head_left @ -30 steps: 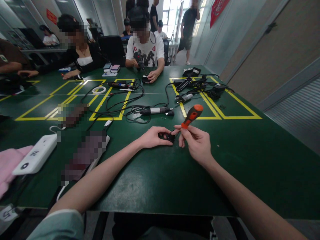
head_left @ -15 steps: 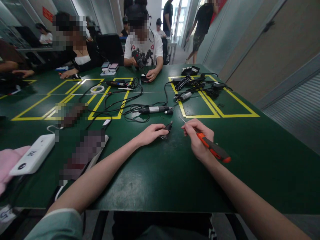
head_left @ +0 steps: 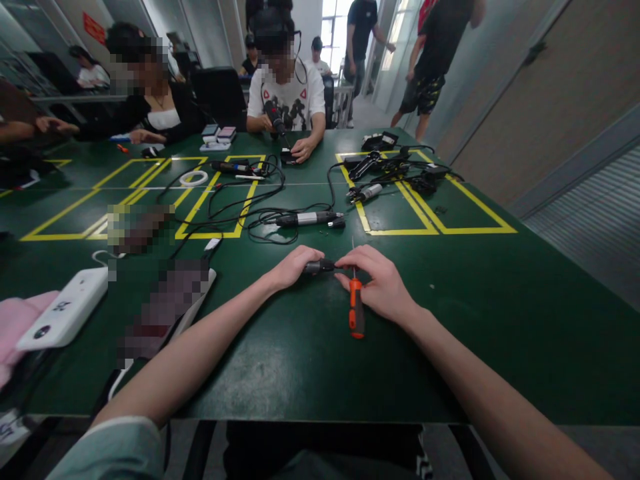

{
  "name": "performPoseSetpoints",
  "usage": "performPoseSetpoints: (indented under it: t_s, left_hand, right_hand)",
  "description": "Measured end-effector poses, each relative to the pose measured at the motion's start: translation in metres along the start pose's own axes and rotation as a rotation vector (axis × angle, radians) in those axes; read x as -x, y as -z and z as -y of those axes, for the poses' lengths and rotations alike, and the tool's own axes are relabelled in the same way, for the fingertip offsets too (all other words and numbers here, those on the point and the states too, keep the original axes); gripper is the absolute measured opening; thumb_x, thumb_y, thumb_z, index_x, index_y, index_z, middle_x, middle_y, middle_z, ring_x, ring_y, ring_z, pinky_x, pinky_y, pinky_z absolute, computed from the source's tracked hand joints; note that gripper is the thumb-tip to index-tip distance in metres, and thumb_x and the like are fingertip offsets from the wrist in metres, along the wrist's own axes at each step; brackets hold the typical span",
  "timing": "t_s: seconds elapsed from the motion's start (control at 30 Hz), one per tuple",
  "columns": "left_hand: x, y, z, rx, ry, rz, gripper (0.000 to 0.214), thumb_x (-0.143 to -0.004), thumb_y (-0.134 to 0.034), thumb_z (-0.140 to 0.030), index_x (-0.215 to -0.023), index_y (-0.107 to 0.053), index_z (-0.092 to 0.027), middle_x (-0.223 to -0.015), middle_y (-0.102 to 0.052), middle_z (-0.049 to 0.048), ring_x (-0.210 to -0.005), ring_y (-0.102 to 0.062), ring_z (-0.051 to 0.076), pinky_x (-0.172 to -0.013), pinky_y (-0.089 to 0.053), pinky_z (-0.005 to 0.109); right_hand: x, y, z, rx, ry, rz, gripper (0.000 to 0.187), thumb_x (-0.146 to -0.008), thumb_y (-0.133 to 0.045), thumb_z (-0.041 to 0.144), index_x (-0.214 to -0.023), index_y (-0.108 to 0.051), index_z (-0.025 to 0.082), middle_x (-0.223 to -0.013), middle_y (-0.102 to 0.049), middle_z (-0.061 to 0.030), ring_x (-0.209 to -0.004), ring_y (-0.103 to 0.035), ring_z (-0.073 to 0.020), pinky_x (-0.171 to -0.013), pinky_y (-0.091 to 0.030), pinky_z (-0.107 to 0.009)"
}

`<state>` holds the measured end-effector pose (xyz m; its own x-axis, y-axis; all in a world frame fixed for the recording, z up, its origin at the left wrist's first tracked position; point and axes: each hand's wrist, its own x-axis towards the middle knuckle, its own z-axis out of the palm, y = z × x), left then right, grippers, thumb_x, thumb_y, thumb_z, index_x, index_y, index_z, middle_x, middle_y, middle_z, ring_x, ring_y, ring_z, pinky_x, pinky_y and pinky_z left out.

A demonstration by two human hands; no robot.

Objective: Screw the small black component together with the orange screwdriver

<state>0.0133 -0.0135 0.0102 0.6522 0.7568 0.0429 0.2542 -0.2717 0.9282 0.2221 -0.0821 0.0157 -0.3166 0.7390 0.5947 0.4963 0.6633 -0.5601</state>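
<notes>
My left hand (head_left: 296,267) is closed around a small black cylindrical part (head_left: 320,266) just above the green table. Its tip points right, towards my other hand. My right hand (head_left: 380,280) holds an orange and grey screwdriver (head_left: 357,310) by its shaft, handle towards me and thin blade pointing away. The thumb and forefinger of that hand meet around the tip of the black part; whether they pinch it I cannot tell. Beyond the hands lies a black and silver pen-shaped electric tool (head_left: 307,219) with a cable, and a small black piece (head_left: 337,223) is beside it.
A white power bank (head_left: 65,310) and a blurred-out phone-like device (head_left: 167,307) lie at left. Black cables and tool parts (head_left: 385,170) are piled at the back right within yellow tape. Across the table a person (head_left: 287,100) holds a power screwdriver (head_left: 276,119).
My right hand has moved left to meet the black part, and the screwdriver has swung from slanting to nearly straight. The black part has turned to point right.
</notes>
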Motion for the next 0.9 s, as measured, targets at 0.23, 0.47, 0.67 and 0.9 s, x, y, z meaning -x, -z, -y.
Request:
performPoseSetpoints:
  t_s: [0.23, 0.47, 0.67, 0.9]
  left_hand:
    - [0.000, 0.001, -0.002, -0.017, -0.007, -0.003, 0.039, -0.084, -0.035, -0.048, -0.059, -0.045, -0.020, -0.062, -0.049, 0.0002, -0.064, -0.044, 0.016, -0.066, -0.038, 0.032]
    - [0.001, -0.001, -0.005, -0.034, 0.002, 0.007, 0.035, -0.081, -0.038, -0.047, -0.058, -0.043, -0.021, -0.060, -0.043, -0.0014, -0.063, -0.040, 0.015, -0.063, -0.034, 0.030]
    - [0.000, -0.003, -0.005, -0.079, -0.051, 0.049, 0.032, -0.079, -0.038, -0.045, -0.058, -0.038, -0.021, -0.061, -0.037, -0.0024, -0.064, -0.037, 0.014, -0.063, -0.031, 0.030]
    - [0.001, -0.004, -0.005, -0.085, -0.037, 0.056, 0.030, -0.080, -0.039, -0.044, -0.061, -0.041, -0.021, -0.064, -0.037, -0.0028, -0.065, -0.036, 0.013, -0.063, -0.029, 0.030]
  right_hand:
    - [-0.001, 0.009, -0.002, 0.024, -0.002, 0.080, 0.026, -0.086, -0.056, 0.008, -0.100, -0.073, 0.023, -0.096, -0.074, -0.0075, -0.090, -0.068, -0.0247, -0.082, -0.057, -0.041]
    - [-0.001, 0.000, 0.003, 0.043, -0.151, -0.014, 0.005, -0.088, -0.063, 0.020, -0.085, -0.066, 0.023, -0.080, -0.068, -0.0037, -0.074, -0.063, -0.0208, -0.070, -0.052, -0.035]
    - [0.003, -0.012, 0.003, 0.054, -0.232, -0.040, 0.017, -0.085, -0.074, 0.030, -0.075, -0.062, 0.023, -0.074, -0.066, -0.0022, -0.071, -0.059, -0.0196, -0.066, -0.047, -0.034]
    - [0.002, -0.012, 0.006, 0.060, -0.293, -0.024, 0.016, -0.083, -0.074, 0.026, -0.073, -0.063, 0.023, -0.073, -0.064, -0.0019, -0.069, -0.057, -0.0188, -0.064, -0.045, -0.033]
